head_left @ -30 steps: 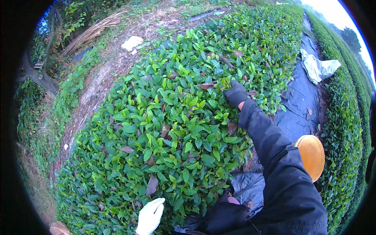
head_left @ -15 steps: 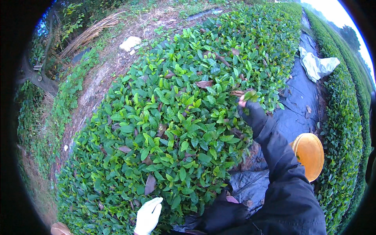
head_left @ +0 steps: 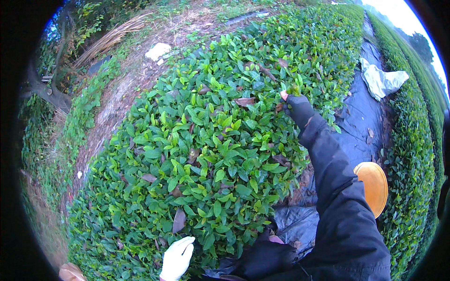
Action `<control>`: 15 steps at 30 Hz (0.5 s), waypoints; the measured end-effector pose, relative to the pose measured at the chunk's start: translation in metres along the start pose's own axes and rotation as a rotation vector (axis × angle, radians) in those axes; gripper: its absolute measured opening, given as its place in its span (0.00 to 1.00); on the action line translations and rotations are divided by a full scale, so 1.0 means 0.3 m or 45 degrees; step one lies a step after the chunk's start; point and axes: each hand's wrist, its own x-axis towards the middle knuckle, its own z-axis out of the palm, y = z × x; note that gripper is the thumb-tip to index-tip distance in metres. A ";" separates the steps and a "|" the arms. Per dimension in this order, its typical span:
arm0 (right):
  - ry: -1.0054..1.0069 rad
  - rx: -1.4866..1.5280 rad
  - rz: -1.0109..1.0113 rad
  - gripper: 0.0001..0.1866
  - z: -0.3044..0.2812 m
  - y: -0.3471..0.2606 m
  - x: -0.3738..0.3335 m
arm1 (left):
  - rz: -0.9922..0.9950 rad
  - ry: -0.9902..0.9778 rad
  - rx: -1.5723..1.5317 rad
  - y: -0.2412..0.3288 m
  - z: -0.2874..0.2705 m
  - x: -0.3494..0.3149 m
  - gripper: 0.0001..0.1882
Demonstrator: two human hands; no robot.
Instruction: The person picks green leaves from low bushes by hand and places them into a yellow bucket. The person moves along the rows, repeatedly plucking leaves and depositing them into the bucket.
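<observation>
My right hand [head_left: 299, 108], in a black fingerless glove, reaches over the right side of a dense tea bush row [head_left: 201, 140]. Its fingers are closed around a small bunch of green tea leaves [head_left: 293, 90], whose tips stick out above the hand. At the lower edge, my left hand [head_left: 177, 257] wears a white glove and lies on the bush top. The fingers are stretched out close together, and nothing shows in them. Glossy green leaves surround both hands. A brown dry leaf [head_left: 179, 220] rests just above the left one.
To the right of my forearm stands an orange-yellow round bucket [head_left: 372, 189]. Black ground sheeting [head_left: 349, 140] runs between the rows, with a whitish sack [head_left: 382, 79] farther up. Another bush row [head_left: 408, 164] borders it. A dirt bank [head_left: 108, 112] slopes on the left.
My right hand has moved a little up and to the left over the bush, still with leaves in it. The left hand stays almost in place.
</observation>
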 end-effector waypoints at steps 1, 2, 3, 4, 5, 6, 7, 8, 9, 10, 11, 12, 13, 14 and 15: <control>0.010 -0.053 -0.005 0.11 0.024 -0.008 0.004 | 0.008 -0.003 0.014 -0.009 -0.005 -0.005 0.12; -0.007 -0.391 -0.178 0.11 -0.023 0.028 0.057 | 0.034 -0.013 0.020 -0.012 0.000 0.002 0.12; 0.000 -0.746 -0.362 0.11 -0.134 0.084 0.151 | 0.060 -0.040 0.010 -0.004 0.016 0.025 0.12; -0.152 -1.305 -0.483 0.10 -0.120 0.110 0.157 | 0.048 -0.038 0.022 -0.003 0.010 0.021 0.12; -0.214 -2.018 -0.740 0.11 -0.105 0.126 0.156 | 0.041 -0.031 0.036 -0.002 0.005 0.015 0.12; -0.224 -2.493 -1.062 0.12 -0.096 0.137 0.154 | 0.090 0.018 0.047 -0.012 0.008 0.008 0.12; -0.106 -2.295 -0.653 0.13 -0.068 0.129 0.144 | 0.118 0.000 0.022 -0.009 -0.005 0.007 0.13; -0.007 -2.060 -0.259 0.14 -0.022 0.114 0.131 | 0.137 -0.021 -0.001 -0.007 -0.020 -0.002 0.14; 0.002 -2.032 -0.277 0.14 0.021 0.086 0.125 | 0.113 -0.029 -0.015 -0.012 -0.021 -0.004 0.14; 0.018 -2.011 -0.285 0.15 0.052 0.057 0.109 | 0.118 -0.032 -0.014 -0.018 -0.020 -0.006 0.14; 0.032 -1.990 -0.293 0.15 0.077 0.042 0.105 | 0.121 -0.035 -0.011 -0.024 -0.021 -0.008 0.14; 0.043 -1.956 -0.342 0.16 0.096 0.050 0.128 | 0.123 -0.038 -0.007 -0.029 -0.021 -0.009 0.14; 0.059 -1.924 -0.392 0.16 0.113 0.053 0.154 | 0.125 -0.040 -0.021 -0.031 -0.020 -0.010 0.14; 0.073 -1.891 -0.441 0.16 0.123 0.054 0.173 | 0.126 -0.038 -0.029 -0.031 -0.019 -0.008 0.14; -0.019 -1.898 -0.441 0.16 0.122 0.053 0.184 | 0.126 -0.036 -0.036 -0.030 -0.018 -0.005 0.14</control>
